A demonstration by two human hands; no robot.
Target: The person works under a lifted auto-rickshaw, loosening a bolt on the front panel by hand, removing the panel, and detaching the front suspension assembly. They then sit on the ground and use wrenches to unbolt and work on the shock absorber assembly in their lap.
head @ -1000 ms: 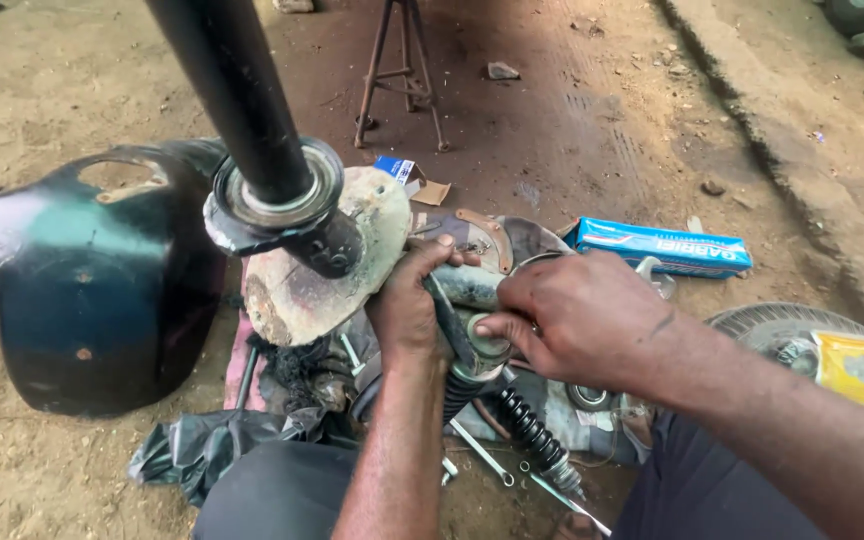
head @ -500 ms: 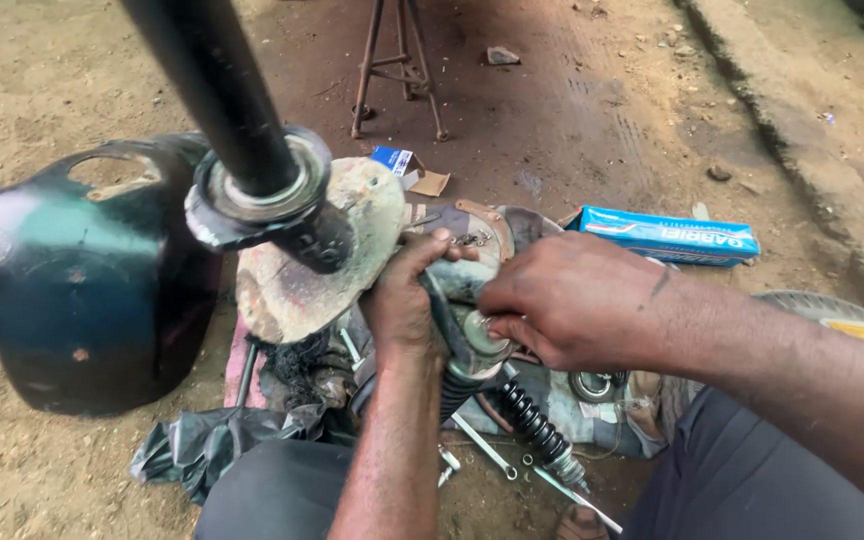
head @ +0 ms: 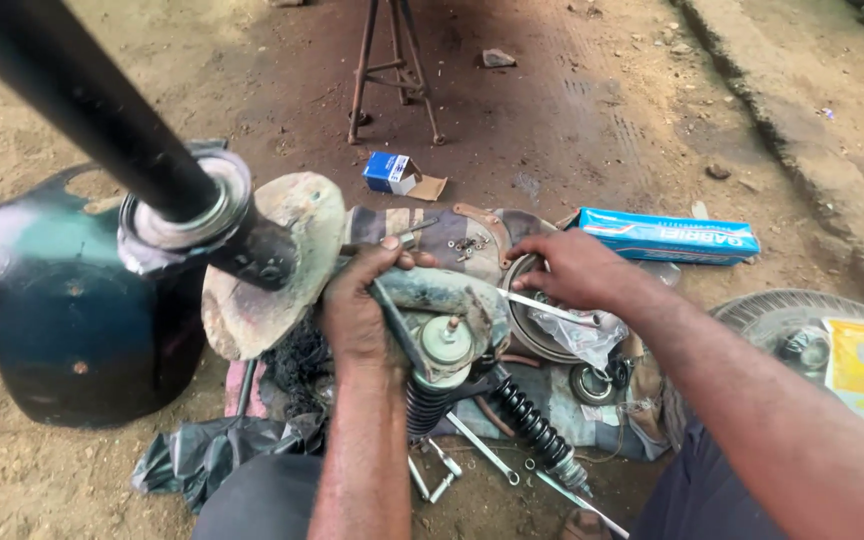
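My left hand (head: pixel 357 305) is closed around a worn greenish metal suspension arm (head: pixel 447 290), which has a round cap (head: pixel 447 340) and a coil spring below it. My right hand (head: pixel 572 268) hovers to the right of it, fingers apart, fingertips at the rim of a round metal drum (head: pixel 527 335). A thin shiny rod (head: pixel 552 308) lies under that hand; I cannot tell whether the hand touches it. A black steering tube (head: pixel 82 110) with a bearing ring (head: pixel 192 210) runs up to the left, above a pale curved mudguard (head: pixel 287 250).
A dark green body panel (head: pixel 47 300) stands at left. On the dirt lie a long blue box (head: pixel 667 235), a small blue-white box (head: pixel 390 172), a black shock spring (head: pixel 532 430), spanners (head: pixel 477 450), a black bag (head: pixel 222 450). Stool legs (head: pixel 392 80) behind; tyre (head: pixel 802 320) at right.
My right hand has left the top of the suspension arm and moved right to the round drum. My left hand keeps its grip. The view has tilted slightly.
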